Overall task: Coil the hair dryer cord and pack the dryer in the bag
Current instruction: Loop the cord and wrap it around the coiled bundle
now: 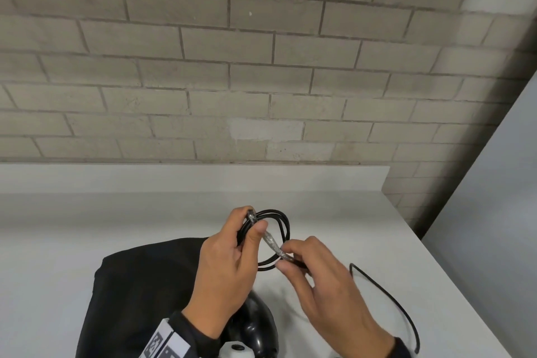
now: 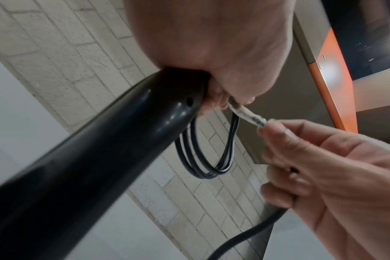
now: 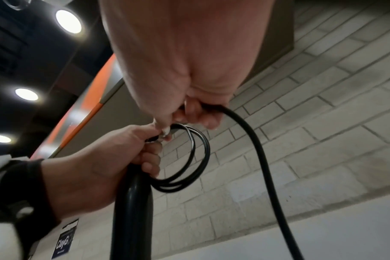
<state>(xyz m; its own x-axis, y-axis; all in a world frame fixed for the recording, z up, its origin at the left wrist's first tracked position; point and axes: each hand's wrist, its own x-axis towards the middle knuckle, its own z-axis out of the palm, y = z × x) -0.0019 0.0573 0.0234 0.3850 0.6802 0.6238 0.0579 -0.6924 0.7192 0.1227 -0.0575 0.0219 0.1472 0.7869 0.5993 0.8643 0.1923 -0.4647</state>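
Observation:
My left hand (image 1: 252, 224) grips the end of the black hair dryer's handle (image 2: 100, 158) together with a few loops of the black cord (image 1: 280, 219) above the table. A clear plastic tie (image 1: 271, 244) stretches from my left thumb to my right hand (image 1: 286, 260), which pinches its other end. The cord's loose length (image 1: 392, 299) also passes through my right hand's lower fingers and trails to the table's right edge. The dryer's glossy body (image 1: 255, 325) hangs below my left wrist. The black bag (image 1: 139, 285) lies flat under it.
The white table (image 1: 87, 227) meets a grey brick wall (image 1: 261, 81) at the back, and its right edge (image 1: 453, 270) runs diagonally beside a pale panel. A white object (image 1: 236, 349) shows at the bottom edge by the dryer.

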